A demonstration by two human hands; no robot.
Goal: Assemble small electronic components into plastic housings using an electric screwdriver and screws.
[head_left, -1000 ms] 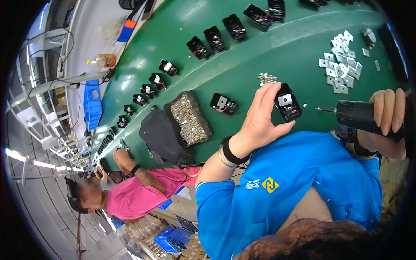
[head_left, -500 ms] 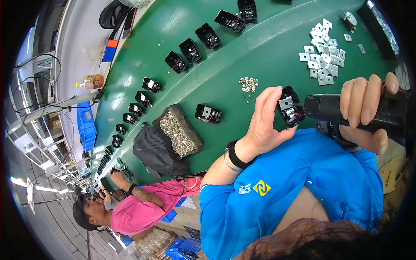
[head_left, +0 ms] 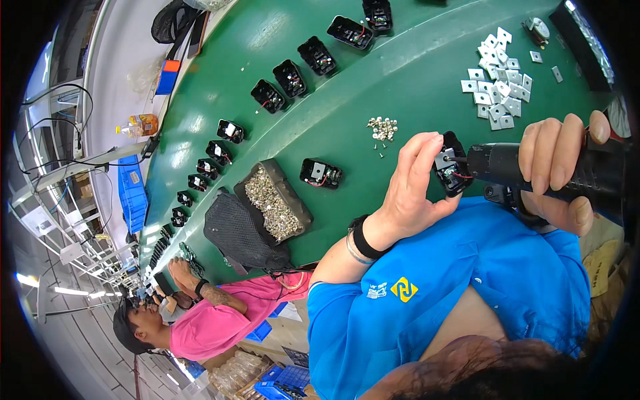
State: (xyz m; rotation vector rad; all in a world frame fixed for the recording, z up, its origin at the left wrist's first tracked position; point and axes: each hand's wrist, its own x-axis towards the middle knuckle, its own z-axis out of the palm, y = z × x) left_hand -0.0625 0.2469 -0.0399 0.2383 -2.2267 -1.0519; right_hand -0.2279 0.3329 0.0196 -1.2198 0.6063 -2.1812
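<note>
Watching from my end through the head camera, I have the left hand (head_left: pixel 417 183) grasping an open black box (head_left: pixel 455 175), fingers at its far end, thumb at the near end. Box is on the near side of the green table (head_left: pixel 373 80), just in front of the blue shirt (head_left: pixel 427 327); whether its underside touches the tabletop, I cannot tell. Right hand (head_left: pixel 557 153) is wrapped round a thick black power screwdriver (head_left: pixel 497 163), held roughly level, its bit reaching the pale metal plate (head_left: pixel 442 159) inside the box. Red wire beside the plate. Loose screws (head_left: pixel 383 128) lie just beyond the left fingers; a pile of square plates (head_left: pixel 497 87), each with a hole, farther off. Left of the hand: a second box (head_left: pixel 321 173), then a dark tray (head_left: pixel 295 183) full of screws, a black mesh bag (head_left: pixel 237 230) against it. More boxes (head_left: pixel 317 55) stand in a line along the far side. Writing: a yellow diamond emblem (head_left: pixel 404 289) on the shirt, small white lettering (head_left: pixel 377 291) beside it; a pale label (head_left: pixel 135 177) on a blue bin (head_left: pixel 133 200), its print too small for me. Co-worker in a pink shirt (head_left: pixel 207 330) sits farther along the table.
</note>
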